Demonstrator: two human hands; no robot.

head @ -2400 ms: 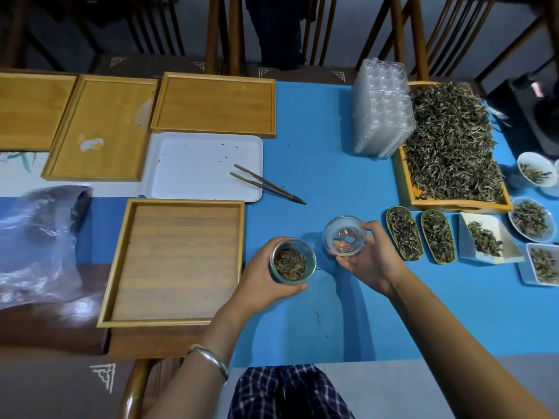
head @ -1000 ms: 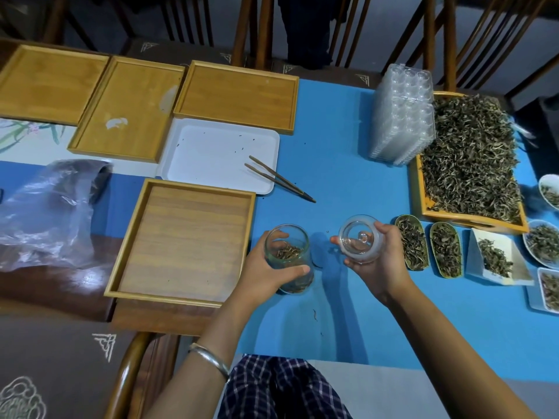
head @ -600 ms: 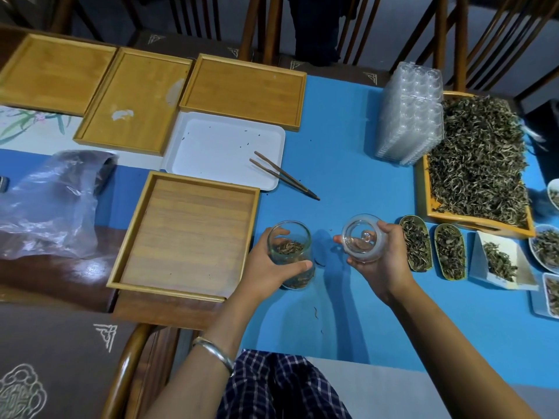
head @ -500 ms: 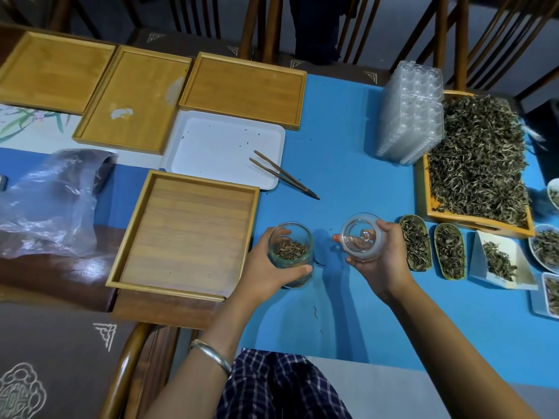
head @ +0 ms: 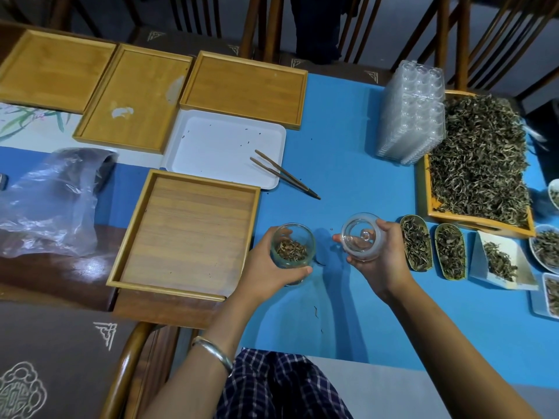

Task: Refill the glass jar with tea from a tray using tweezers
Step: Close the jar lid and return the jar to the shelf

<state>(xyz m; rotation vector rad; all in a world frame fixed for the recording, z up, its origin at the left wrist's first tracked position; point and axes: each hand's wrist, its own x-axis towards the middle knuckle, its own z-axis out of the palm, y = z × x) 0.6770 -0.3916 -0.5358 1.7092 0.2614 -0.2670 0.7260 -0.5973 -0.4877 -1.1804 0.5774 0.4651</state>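
glass jar (head: 292, 252): lidless, a low layer of dried tea inside, standing on the blue tabletop (head: 357, 164) just right of the nearest wooden tray (head: 187, 234). left hand (head: 269, 272): fingers and thumb curled round the jar's wall.
glass lid (head: 361, 240): clear, with a small knob, held above the tabletop beside the jar. right hand (head: 381, 261): fingers wrapped round the lid's rim.
tweezers (head: 284, 174): dark, two-pronged, lying untouched with the open end on the white tray (head: 223, 146) and the tip out on the blue surface, beyond the jar.
tea tray (head: 481, 222): orange-rimmed, heaped with loose leaves, at far right, well apart from the jar.
between jar and tea tray: two narrow green scoops (head: 416, 247) of leaf, a white scoop dish (head: 499, 261), and small white bowls (head: 546, 247) of leaf at the right edge.
stack of clear plastic blister trays (head: 414, 113): leaning against the tea tray's left end.
three more wooden trays (head: 245, 89): in a row along the far side.
crumpled clear plastic bag (head: 51, 201): at left.
stray leaf bits: scattered on the blue surface near the jar.
silver bangle (head: 211, 352): on the left wrist. checked cloth (head: 281, 385): at bottom centre.
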